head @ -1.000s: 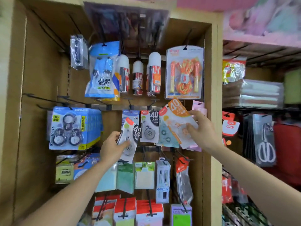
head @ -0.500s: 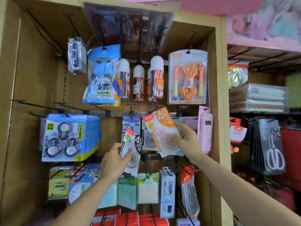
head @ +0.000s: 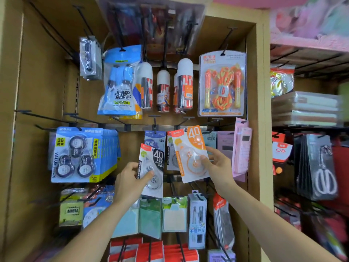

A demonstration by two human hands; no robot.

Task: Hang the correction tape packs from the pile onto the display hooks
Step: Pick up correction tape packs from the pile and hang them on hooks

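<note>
At centre rack, right hand [head: 220, 167] had swung its gripped orange-topped plastic correction tape pack [head: 190, 154] leftward toward the 12 o'clock black metal hook [head: 186, 119], nearly hung; left hand [head: 130, 183] clasped a black-labelled clear correction tape pack [head: 152, 170].

"40" on the orange pack [head: 190, 154]; "JUMP ROPE" on the blue bag [head: 120, 86].

Left hand [head: 130, 183] holding a correction tape pack [head: 152, 170] before the middle hook row, right hand [head: 219, 167] holding a second pack [head: 190, 154] just right of it, three-roll value packs [head: 75, 155] hanging far left, jump ropes [head: 221, 84] above, scissors [head: 323, 173] on the neighbouring rack right
</note>
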